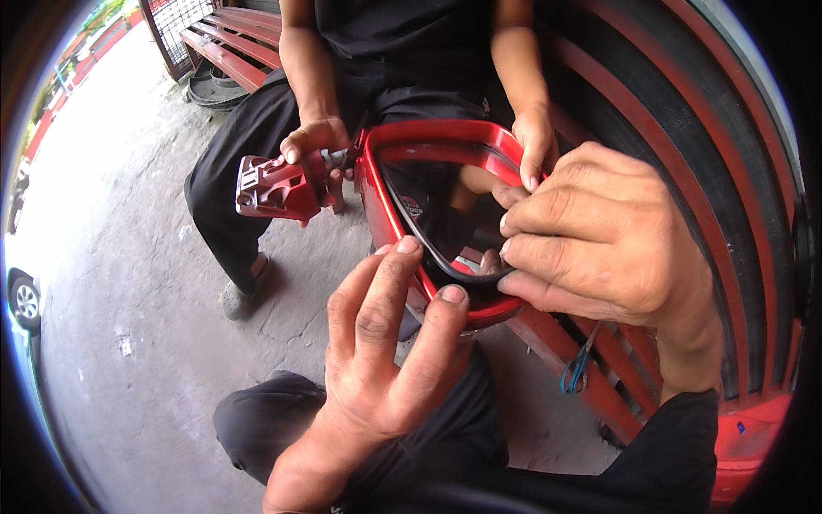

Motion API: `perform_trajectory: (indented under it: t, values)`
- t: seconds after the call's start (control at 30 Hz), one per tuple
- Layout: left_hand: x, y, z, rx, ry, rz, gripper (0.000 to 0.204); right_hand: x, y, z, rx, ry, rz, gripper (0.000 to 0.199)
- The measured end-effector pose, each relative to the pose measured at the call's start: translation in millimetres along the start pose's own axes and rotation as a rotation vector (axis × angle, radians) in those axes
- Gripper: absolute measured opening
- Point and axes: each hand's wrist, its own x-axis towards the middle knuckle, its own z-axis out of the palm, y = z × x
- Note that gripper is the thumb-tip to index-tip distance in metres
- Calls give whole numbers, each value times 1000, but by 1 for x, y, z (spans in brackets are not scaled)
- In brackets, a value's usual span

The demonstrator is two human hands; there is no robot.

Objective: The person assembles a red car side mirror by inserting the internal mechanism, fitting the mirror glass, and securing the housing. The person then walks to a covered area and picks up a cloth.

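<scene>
Nearest the camera, the person's left hand (pixel 385 343) rises from the lower edge, wrist bent back, palm turned away, fingers spread and loosely extended; its fingertips (pixel 408 246) press against the lower left rim of a red side-mirror housing (pixel 428 137), gripping nothing; the thumb cannot be made out. The right hand (pixel 591 240) enters from the right, forearm in a dark sleeve (pixel 676 445), knuckles upward, fingers held together and curled over the housing's right edge; their tips reach into the opening at the dark mirror glass (pixel 445 214), though whether they pinch anything there cannot be told. The housing sits upright between the two people, at the centre of the view, its opening facing the camera; the glass lies tilted within it, its lower edge lifted off the frame.

A second person sits opposite on a red slatted bench (pixel 231 43), in dark clothing; one of their hands (pixel 312 146) closes around the red mounting bracket (pixel 274 188) projecting from the housing's left side; the other hand (pixel 535 141) rests on the housing's upper right rim, fingers pointing down. Grey concrete floor (pixel 128 283) lies beneath; a blue cord (pixel 578 368) hangs from the near bench slats at lower right; part of a car wheel (pixel 26 300) shows at the far left edge.
</scene>
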Motion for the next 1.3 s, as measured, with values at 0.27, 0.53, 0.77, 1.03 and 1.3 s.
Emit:
perform_trajectory:
  t: [0.27,0.53,0.77,1.03,1.3]
  values:
    - [10,-21,-3,-11,60,39,53,25,42,-12,281,-200,107,62]
    - [2,-29,-15,17,-76,-65,86,20,57,-3,380,-304,189,84]
    - [12,-31,-15,20,-56,-82,85,33,64,-6,346,-318,224,74]
    - [12,-35,-12,-22,11,-91,83,53,41,-6,114,-201,-6,52]
    - [14,-30,-5,-97,100,-59,57,45,38,-16,86,-203,52,50]
